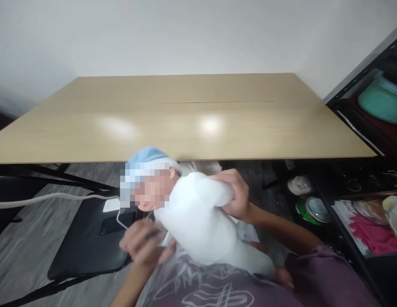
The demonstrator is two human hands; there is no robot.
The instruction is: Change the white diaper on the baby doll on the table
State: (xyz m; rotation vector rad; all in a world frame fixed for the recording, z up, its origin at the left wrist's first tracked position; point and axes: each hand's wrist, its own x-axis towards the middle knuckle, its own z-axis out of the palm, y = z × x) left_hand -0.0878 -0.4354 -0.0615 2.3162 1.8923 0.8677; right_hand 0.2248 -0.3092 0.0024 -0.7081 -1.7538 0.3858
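Doll [195,221] is in R hand [238,196], nr L hand [144,243].

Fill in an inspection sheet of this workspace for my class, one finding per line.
Surface: table, wood-toned, thin dark line across part of it.
Job's things: doll-like figure in white clothing and blue cap, in front of the purple shirt.
Clutter: white block and dark flat object on black seat; pink item on right-hand shelving.
Hands: right hand grips the figure's sleeve; left hand beside the figure, blurred, its hold unclear.
Cables: white cable from left edge to the block; thin cord near left hand.
Surroundings: pale wall, gray floor.
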